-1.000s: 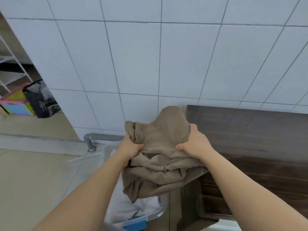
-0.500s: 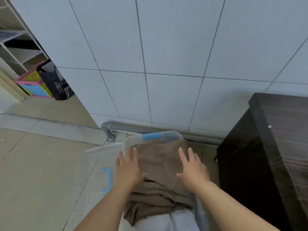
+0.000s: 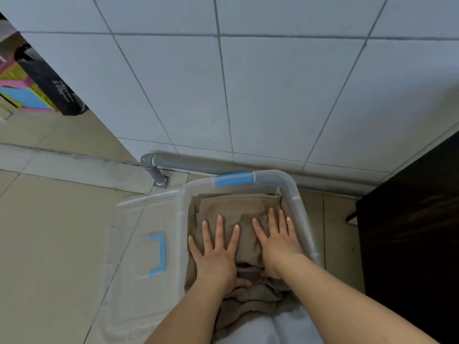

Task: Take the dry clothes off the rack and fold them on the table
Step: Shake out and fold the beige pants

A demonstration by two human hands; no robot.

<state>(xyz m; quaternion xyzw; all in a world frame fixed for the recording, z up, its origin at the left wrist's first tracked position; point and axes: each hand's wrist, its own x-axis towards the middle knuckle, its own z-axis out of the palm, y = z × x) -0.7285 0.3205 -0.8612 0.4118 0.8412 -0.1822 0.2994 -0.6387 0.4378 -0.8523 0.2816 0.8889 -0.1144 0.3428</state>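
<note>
A folded brown garment [image 3: 238, 207] lies in a clear plastic storage box [image 3: 288, 182] with a blue handle clip, on the floor by the tiled wall. My left hand [image 3: 217, 254] presses flat on the garment's left part, fingers straight and spread. My right hand [image 3: 278, 239] lies flat on its right part, fingers straight. A white cloth [image 3: 273, 328] shows under the brown garment at the near end of the box. The dark wooden table [image 3: 409, 232] stands to the right of the box.
The box's clear lid [image 3: 139, 256] with blue clips lies on the floor to the left. A grey pipe [image 3: 198, 165] runs along the wall base behind the box. A black bag [image 3: 54, 88] and coloured boxes [image 3: 22, 95] sit at the far left.
Both hands gripped the brown garment in the air beside the table a second ago. They have lowered it into the box and now lie flat on it, fingers straightened.
</note>
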